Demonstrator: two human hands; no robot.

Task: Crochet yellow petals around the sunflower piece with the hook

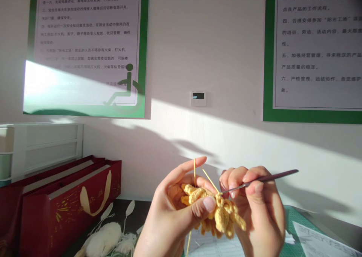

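Observation:
A yellow crocheted piece [222,215] with several curled, petal-like lobes is pinched between the thumb and fingers of my left hand [177,208]. Yellow yarn [209,179] runs over my raised left index finger and down to the work, and a tail hangs below. My right hand [258,200] grips a crochet hook [271,176] with a dark handle and thin metal shaft. The hook's tip meets the top of the yellow piece, where the yarn joins it. Whether the tip sits inside a loop is too small to tell.
Red gift bags [82,200] with cream handles stand at the left beside a white rack [53,144]. White crocheted pieces [103,238] lie on the dark tabletop. Printed paper [215,245] and a green cutting mat [296,215] are below and right. Posters hang on the wall behind.

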